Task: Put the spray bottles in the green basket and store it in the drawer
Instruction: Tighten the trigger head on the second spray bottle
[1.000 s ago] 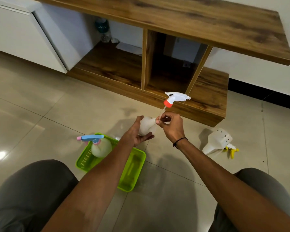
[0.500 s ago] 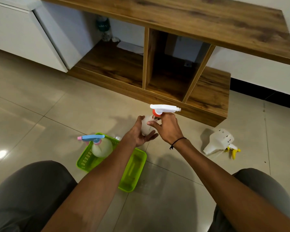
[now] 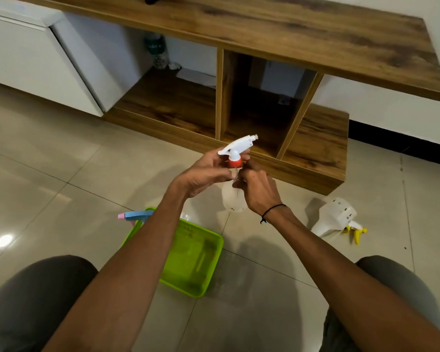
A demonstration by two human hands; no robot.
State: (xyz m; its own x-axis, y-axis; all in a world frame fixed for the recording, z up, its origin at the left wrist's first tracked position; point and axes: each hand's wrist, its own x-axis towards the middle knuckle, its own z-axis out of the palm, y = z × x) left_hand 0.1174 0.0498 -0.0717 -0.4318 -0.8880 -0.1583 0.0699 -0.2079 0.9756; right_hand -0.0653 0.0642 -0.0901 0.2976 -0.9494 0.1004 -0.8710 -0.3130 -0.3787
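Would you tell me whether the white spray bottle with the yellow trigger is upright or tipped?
Tipped: the white spray bottle with the yellow trigger lies on its side on the tiled floor.

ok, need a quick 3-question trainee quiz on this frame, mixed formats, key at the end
1. True or false: the spray bottle with the yellow trigger is already inside the green basket.
2. Multiple choice: the white trigger head with the red collar is
A. lying in the basket
B. held up between both hands over the floor
C. standing on the wooden shelf
3. Short answer: which coloured trigger pokes out behind the left forearm at the basket's far corner?

Key
1. False; it lies on its side on the floor, right of the right hand.
2. B; the left hand and right hand hold it, with the clear bottle body just below.
3. The blue and pink trigger.
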